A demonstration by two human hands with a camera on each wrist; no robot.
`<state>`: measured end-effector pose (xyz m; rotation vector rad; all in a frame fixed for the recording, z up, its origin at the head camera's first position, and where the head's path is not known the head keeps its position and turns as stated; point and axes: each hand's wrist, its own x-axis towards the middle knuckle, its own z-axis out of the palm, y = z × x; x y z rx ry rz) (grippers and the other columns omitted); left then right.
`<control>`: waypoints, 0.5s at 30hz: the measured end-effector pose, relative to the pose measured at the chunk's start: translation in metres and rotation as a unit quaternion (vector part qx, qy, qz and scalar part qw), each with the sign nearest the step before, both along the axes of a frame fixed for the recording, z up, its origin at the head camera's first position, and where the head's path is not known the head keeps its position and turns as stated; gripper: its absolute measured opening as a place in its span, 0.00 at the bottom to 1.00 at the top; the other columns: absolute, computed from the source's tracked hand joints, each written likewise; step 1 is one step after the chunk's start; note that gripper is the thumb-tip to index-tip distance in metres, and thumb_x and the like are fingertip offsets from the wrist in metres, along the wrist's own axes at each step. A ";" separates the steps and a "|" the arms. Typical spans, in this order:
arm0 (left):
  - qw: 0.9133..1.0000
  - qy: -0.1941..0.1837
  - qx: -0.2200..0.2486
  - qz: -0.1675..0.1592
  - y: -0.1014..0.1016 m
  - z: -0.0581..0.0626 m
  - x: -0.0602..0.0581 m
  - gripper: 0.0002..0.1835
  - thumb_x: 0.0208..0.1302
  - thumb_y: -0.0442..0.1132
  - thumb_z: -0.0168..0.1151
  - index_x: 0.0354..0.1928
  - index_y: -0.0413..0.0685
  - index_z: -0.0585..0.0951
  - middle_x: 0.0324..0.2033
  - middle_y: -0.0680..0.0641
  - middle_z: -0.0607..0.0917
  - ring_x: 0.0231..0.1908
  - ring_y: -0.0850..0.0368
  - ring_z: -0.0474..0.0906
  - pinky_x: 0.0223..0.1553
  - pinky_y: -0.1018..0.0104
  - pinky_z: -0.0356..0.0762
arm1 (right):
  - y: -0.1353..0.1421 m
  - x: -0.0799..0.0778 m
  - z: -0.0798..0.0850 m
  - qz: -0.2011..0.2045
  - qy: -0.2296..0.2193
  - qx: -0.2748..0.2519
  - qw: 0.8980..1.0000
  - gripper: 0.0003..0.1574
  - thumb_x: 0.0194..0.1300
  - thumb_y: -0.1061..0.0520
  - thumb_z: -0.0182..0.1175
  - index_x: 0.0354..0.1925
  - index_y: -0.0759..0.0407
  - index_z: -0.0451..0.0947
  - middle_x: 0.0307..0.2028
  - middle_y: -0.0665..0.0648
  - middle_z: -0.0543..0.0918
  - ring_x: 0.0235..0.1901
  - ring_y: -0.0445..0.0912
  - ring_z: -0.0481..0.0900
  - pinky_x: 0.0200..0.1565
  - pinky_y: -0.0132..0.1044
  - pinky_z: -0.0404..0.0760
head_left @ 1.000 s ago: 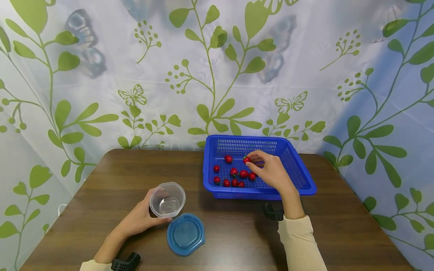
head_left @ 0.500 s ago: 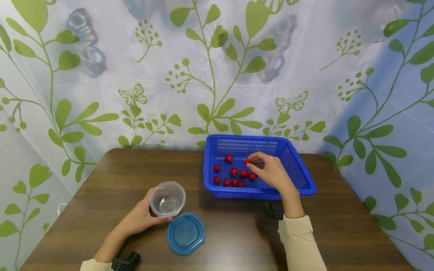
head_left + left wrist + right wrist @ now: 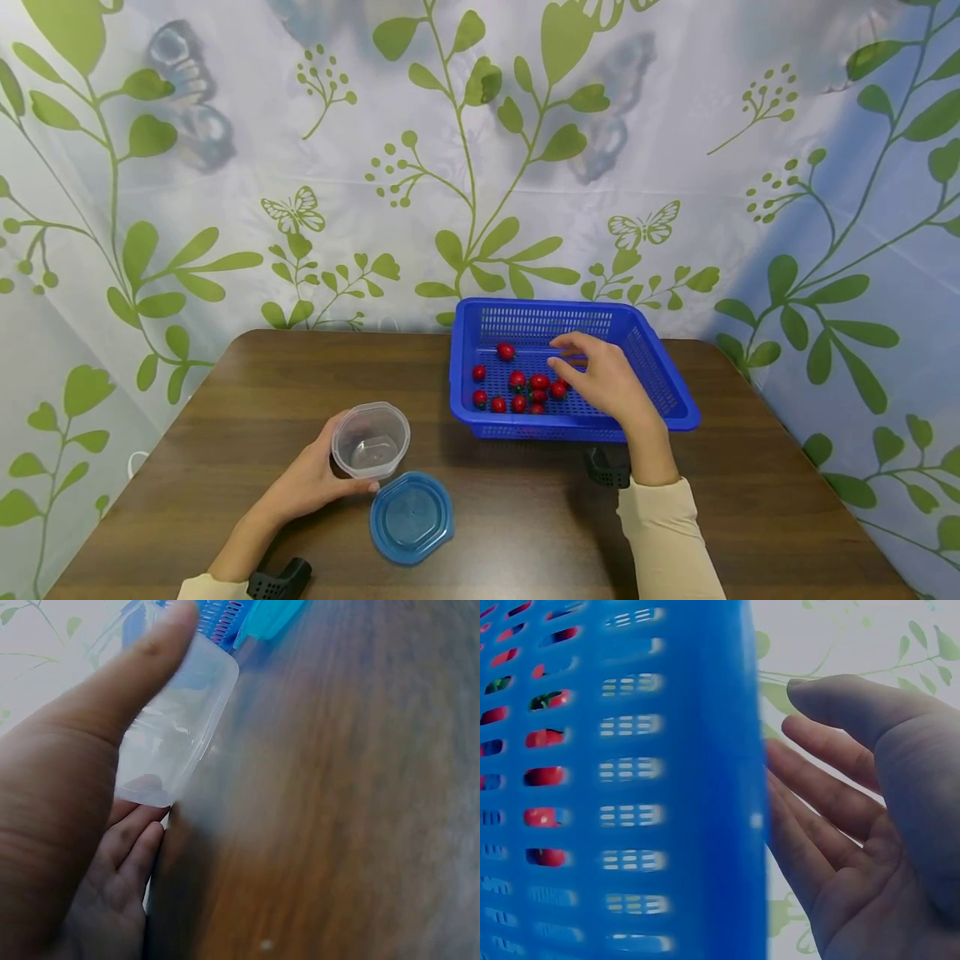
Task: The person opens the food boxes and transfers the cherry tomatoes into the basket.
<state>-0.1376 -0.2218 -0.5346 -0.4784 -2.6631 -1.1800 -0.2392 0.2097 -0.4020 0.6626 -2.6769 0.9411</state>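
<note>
My left hand [image 3: 311,479] holds a clear plastic container [image 3: 396,425] upright on the table, thumb on its near side and fingers around its far side. Nothing shows inside it. A blue lid [image 3: 411,518] lies just in front of the container. Over the blue basket [image 3: 540,423] hovers my right hand [image 3: 606,379], with thumb and fingers spread apart and nothing between them. Several cherry tomatoes [image 3: 517,379] lie in the left part of the basket, some showing green tops. In the right wrist view, the basket wall hides part of the fingers [image 3: 832,795].
The brown wooden table [image 3: 300,375] carries all these things. A patterned curtain [image 3: 337,167] with green leaves and butterflies hangs behind it. Each wrist wears a black camera mount [image 3: 279,579].
My right hand has let go of the cherry tomato it pinched; its fingers have parted. A tomato now lies among the near cluster in the basket. The left hand and container stay put.
</note>
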 end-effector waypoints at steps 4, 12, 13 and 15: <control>1.000 -0.015 0.001 -0.005 -0.001 0.002 -0.004 0.64 0.45 0.54 0.85 0.78 0.45 0.54 0.66 0.42 0.78 0.62 0.43 0.77 0.60 0.44 0.74 | 0.001 0.004 0.004 -0.018 0.008 0.016 1.000 0.20 0.72 0.52 0.66 0.58 0.58 0.80 0.56 0.62 0.85 0.55 0.61 0.84 0.56 0.58 0.81; 0.999 -0.023 0.013 -0.047 -0.011 0.014 -0.009 0.67 0.48 0.46 0.84 0.81 0.44 0.47 0.70 0.35 0.71 0.65 0.35 0.74 0.63 0.50 0.75 | 0.000 0.012 0.011 -0.029 0.023 0.027 0.999 0.23 0.72 0.52 0.66 0.61 0.58 0.79 0.60 0.65 0.82 0.56 0.64 0.83 0.56 0.60 0.81; 0.999 -0.023 0.013 -0.044 -0.012 0.017 -0.009 0.66 0.50 0.46 0.83 0.81 0.44 0.47 0.71 0.34 0.70 0.67 0.33 0.72 0.64 0.46 0.74 | -0.001 0.013 0.012 -0.031 0.025 0.029 0.999 0.23 0.72 0.52 0.66 0.61 0.58 0.79 0.60 0.65 0.82 0.57 0.63 0.83 0.57 0.60 0.81; 0.999 -0.020 0.007 -0.026 -0.013 0.027 -0.008 0.62 0.56 0.47 0.80 0.81 0.42 0.47 0.73 0.33 0.67 0.70 0.29 0.67 0.66 0.36 0.69 | -0.002 0.015 0.013 -0.036 0.033 0.038 0.998 0.24 0.72 0.51 0.65 0.62 0.58 0.79 0.61 0.65 0.81 0.59 0.63 0.81 0.58 0.60 0.79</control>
